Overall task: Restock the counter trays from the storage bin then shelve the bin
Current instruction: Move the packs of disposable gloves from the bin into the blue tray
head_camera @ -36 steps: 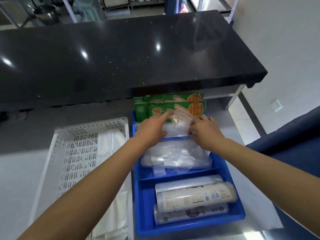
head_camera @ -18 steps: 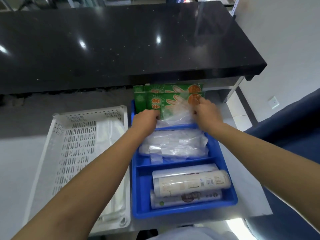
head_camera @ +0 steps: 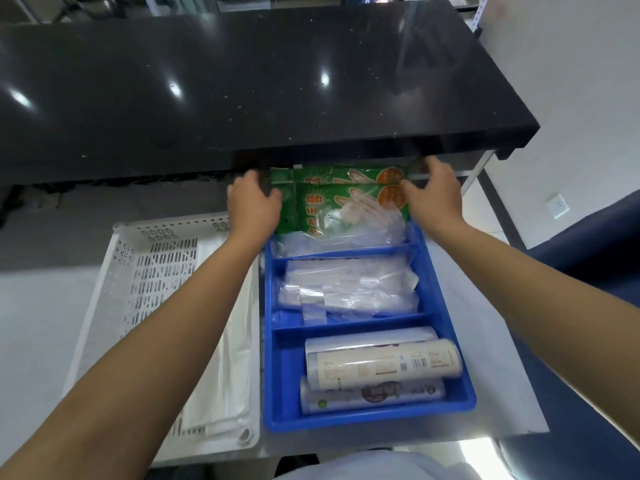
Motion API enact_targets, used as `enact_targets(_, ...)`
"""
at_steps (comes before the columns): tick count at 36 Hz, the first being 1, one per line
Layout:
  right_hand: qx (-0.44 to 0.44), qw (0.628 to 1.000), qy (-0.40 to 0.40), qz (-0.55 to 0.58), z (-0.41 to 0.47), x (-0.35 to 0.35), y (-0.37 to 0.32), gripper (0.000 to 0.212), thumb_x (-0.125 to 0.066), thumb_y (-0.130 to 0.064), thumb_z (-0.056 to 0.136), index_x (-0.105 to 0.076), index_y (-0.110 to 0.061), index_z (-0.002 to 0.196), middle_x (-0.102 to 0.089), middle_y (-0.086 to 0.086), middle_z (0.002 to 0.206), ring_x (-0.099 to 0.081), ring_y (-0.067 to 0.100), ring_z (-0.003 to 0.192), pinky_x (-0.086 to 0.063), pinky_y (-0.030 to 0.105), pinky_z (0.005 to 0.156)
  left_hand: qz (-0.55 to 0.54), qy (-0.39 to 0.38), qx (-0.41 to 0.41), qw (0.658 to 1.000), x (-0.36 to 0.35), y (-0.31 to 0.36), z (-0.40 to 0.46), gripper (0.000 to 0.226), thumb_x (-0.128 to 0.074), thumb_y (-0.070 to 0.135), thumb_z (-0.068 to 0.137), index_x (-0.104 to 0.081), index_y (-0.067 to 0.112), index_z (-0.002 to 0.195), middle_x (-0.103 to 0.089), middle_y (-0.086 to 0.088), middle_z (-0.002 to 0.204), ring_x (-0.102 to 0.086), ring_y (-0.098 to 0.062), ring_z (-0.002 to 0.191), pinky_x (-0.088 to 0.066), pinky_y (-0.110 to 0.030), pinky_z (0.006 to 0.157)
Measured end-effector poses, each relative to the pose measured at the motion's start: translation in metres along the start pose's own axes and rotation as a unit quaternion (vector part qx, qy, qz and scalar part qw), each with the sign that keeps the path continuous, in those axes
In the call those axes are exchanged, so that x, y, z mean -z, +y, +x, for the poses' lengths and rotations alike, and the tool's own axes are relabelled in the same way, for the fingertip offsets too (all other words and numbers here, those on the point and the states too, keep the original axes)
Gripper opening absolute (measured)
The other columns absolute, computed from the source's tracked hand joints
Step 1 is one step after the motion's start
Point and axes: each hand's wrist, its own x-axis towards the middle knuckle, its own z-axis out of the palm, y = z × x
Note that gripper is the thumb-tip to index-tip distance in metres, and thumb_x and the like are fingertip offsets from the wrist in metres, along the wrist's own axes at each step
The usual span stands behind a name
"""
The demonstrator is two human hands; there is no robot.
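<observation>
Black speckled stone makes up the counter top (head_camera: pixel 242 84), filling the scene from nine o'clock round to two. Below its front edge, on a pale lower shelf (head_camera: pixel 38 323), sits a white perforated storage bin (head_camera: pixel 152 282) at eight o'clock holding flat white bags, and just beside it a blue divided tray (head_camera: pixel 450 344) at five o'clock. The tray's near compartment holds wrapped film rolls (head_camera: pixel 381 365), its middle one loose clear plastic bags (head_camera: pixel 346 289), its far one green glove packets (head_camera: pixel 332 202) standing on edge at twelve o'clock, partly under the overhang. The left hand (head_camera: pixel 254 206) curls against the packets' left end; the right hand (head_camera: pixel 434 195) has its fingers bent round their right end. Both press the stack between them rather than lift it. To seat it well, I'd say squeeze evenly, keep the packets upright, and tuck the loose clear film at their foot below the divider.
</observation>
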Motion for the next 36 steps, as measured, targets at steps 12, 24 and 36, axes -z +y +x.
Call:
enact_targets(12,-0.243,0.928,-0.039,0.28,0.009,-0.012,0.013,0.021,-0.053,-0.016,0.096,-0.063,-0.011,0.114,-0.064,-0.003,0.091,-0.061,0.008,0.08,-0.043,0.017,0.054,-0.238,-0.09,0.103,0.962,-0.015,-0.027,0.026,0.016,-0.064,0.011,0.088,-0.073,0.022,0.095,-0.072,0.001,0.098,-0.066,-0.02,0.099,-0.05,-0.029,0.086)
enact_targets(24,-0.25,0.903,-0.062,0.344,0.014,-0.009,0.018,0.017,-0.061,-0.018,0.093,-0.063,-0.009,0.106,-0.068,0.001,0.087,-0.066,0.0,0.051,-0.044,0.012,0.035,-0.222,-0.169,0.084,0.957,-0.015,-0.031,0.03,0.031,-0.073,0.004,0.081,-0.069,0.019,0.108,-0.075,0.002,0.101,-0.071,-0.02,0.099,-0.057,-0.039,0.091)
enact_targets(36,-0.152,0.966,-0.079,0.195,0.012,-0.021,0.027,0.034,-0.07,-0.011,0.085,-0.064,-0.011,0.119,-0.068,0.003,0.115,-0.065,0.018,0.1,-0.052,0.022,0.077,-0.044,-0.197,0.054,0.978,-0.013,-0.025,0.029,0.026,-0.062,0.018,0.092,-0.069,0.011,0.116,-0.071,-0.011,0.113,-0.066,-0.026,0.102,-0.052,-0.043,0.096)
